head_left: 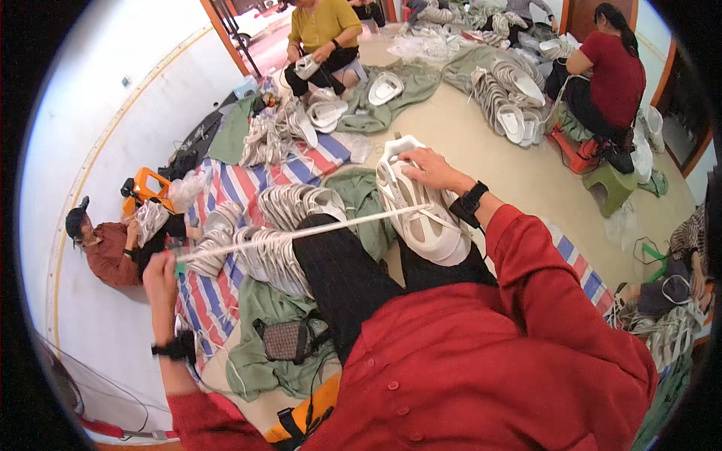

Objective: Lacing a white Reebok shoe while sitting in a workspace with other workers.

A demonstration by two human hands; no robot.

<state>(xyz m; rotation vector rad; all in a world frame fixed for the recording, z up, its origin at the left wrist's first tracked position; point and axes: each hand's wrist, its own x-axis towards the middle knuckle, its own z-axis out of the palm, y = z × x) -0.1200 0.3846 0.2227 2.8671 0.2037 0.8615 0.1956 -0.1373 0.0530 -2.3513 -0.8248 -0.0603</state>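
A white and beige shoe upper (pixel 435 239) lies across my right thigh, its toe pointing toward me. My right hand (pixel 436 170) grips it near the ankle opening, fingers curled over the edge. From its eyelets a white shoelace (pixel 316 229) runs taut to the left. My left hand (pixel 159 279) is closed around the far part of that lace, well out to the side. Loose lace also crosses the front of the upper. What lies beneath my right fingers is hidden.
Stacked shoe uppers (pixel 274 252) stand by my left knee on a striped sheet (pixel 214 301). A checked pouch (pixel 286 340) rests on green cloth (pixel 259 368). Co-workers sit around with more piles of uppers (pixel 511 98). A green stool (pixel 609 184) stands at right.
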